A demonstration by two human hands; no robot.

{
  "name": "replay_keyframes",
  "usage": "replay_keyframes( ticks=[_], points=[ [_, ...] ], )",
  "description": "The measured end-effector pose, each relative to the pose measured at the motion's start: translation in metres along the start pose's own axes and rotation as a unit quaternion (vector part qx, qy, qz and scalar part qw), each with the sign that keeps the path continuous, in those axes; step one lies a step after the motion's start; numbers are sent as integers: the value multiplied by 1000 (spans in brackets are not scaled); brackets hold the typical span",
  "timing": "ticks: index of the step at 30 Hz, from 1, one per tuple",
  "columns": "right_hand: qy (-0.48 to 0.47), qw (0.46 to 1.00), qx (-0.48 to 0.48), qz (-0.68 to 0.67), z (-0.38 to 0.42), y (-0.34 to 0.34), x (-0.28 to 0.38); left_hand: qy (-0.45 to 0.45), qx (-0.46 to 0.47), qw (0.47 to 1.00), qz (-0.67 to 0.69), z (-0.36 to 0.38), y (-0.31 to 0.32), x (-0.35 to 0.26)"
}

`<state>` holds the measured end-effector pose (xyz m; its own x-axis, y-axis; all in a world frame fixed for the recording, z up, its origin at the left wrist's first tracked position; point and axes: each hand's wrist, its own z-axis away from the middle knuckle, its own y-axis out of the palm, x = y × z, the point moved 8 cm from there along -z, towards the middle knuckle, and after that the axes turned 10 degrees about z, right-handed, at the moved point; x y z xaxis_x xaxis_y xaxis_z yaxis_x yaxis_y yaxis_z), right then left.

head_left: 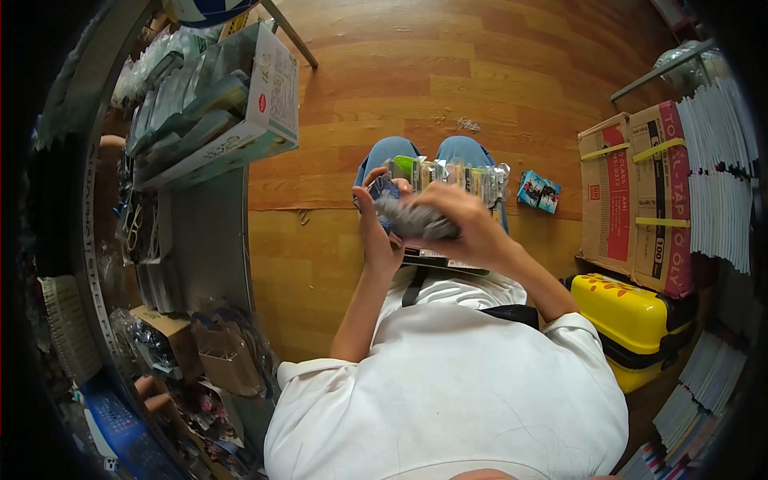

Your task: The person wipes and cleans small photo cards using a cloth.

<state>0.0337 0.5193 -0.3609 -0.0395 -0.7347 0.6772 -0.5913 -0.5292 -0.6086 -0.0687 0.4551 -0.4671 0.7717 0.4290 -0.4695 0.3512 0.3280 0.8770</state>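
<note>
I sit over a wooden floor with a tray of small wrapped packets (pixel 448 172) resting on my knees. My left hand (pixel 376 228) grips the near left end of that stack and a blue-printed packet. My right hand (pixel 460 220) is closed over a blurred grey bundle of packets (pixel 412 222), held just above the tray between both hands. A dark flat box edge (pixel 436 260) shows below my wrists.
A metal shelf (pixel 212 232) on my left carries an open carton of plastic-wrapped items (pixel 216 104) and small cardboard boxes (pixel 224 352). A loose blue packet (pixel 538 192) lies on the floor. At right stand taped cartons (pixel 636 196), stacked notebooks (pixel 720 168) and a yellow case (pixel 628 316).
</note>
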Motion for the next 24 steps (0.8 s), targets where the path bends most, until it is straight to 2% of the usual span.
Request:
replay_keyframes(
  ticks=[1,2,3,4,5,6,7,8,9,10,11,12,15,16,17,19,20,23,24],
  points=[
    [20,996,-44,-72,-2,-15,-1,4,-4,1000,3,2,3,-3],
    [89,992,-73,-55,-1,-31,-4,-24,8,1000,5,4,8,-1],
    [90,992,-68,-55,-4,-26,-4,-53,21,998,7,7,14,3],
    [43,993,-111,-24,-12,-27,5,-59,-60,996,-3,8,10,7],
    [-4,988,-156,8,-16,-27,16,-60,-60,996,-1,9,-1,19],
    [-32,994,-82,57,-15,2,20,1,-84,996,19,10,-27,28],
    [-61,982,14,178,-9,33,23,62,-109,991,38,11,-41,33],
    [-40,973,25,225,-2,47,26,181,-151,953,-188,15,-30,21],
    [-19,962,36,270,4,55,30,182,-151,954,-187,16,-29,13],
    [-22,962,36,270,13,51,35,100,-131,986,-38,12,-34,12],
    [11,969,107,221,26,53,31,15,-108,988,111,10,-33,13],
    [44,968,181,167,38,55,26,44,-157,985,62,16,-40,0],
    [49,972,220,71,49,39,21,65,-152,985,52,18,-43,-22],
    [20,993,104,52,30,20,26,50,-90,994,26,16,-33,-22],
    [38,996,53,53,16,5,28,49,-90,994,28,17,-27,-18],
    [-72,983,-67,152,-8,-1,38,58,-209,976,-11,22,-15,-8],
    [-61,982,-72,166,-10,11,37,46,-213,975,-31,25,4,-6],
    [-28,966,-49,254,1,39,23,-30,-165,985,34,9,-28,2],
    [-47,958,14,283,13,51,28,-39,-180,983,24,9,-28,3]
  ],
)
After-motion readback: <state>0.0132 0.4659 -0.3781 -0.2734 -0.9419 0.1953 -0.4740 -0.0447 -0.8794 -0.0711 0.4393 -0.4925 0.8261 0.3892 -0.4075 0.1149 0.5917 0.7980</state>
